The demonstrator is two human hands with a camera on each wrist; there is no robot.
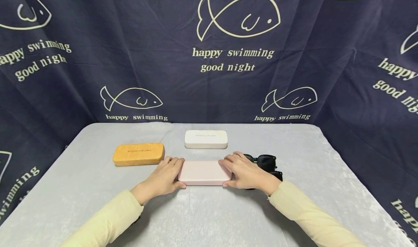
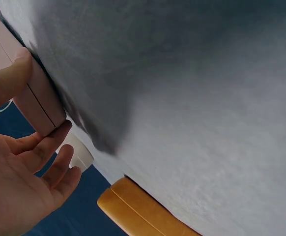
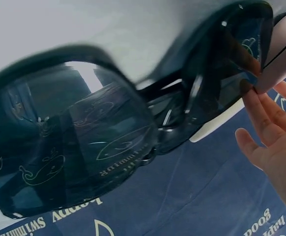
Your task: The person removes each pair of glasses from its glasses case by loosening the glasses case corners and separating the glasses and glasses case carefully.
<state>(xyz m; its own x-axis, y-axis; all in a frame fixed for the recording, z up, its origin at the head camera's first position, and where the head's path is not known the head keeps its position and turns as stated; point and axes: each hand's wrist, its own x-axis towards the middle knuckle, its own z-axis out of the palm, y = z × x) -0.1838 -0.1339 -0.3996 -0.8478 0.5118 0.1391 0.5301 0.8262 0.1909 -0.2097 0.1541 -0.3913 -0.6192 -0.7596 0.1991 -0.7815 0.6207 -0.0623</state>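
A closed pink glasses case lies lengthwise across the middle of the table, its seam showing in the left wrist view. My left hand holds its left end, thumb at the near edge and fingers at the far side. At the other end my right hand grips it the same way. Black sunglasses lie just right of that hand, which partly hides them. In the right wrist view dark sunglasses lenses fill much of the picture and cover part of the right fingers.
Behind the pink case sits a white glasses case. An orange glasses case lies to the left, close to the left fingers. The table has a pale cloth, and a dark blue curtain with fish drawings hangs behind it.
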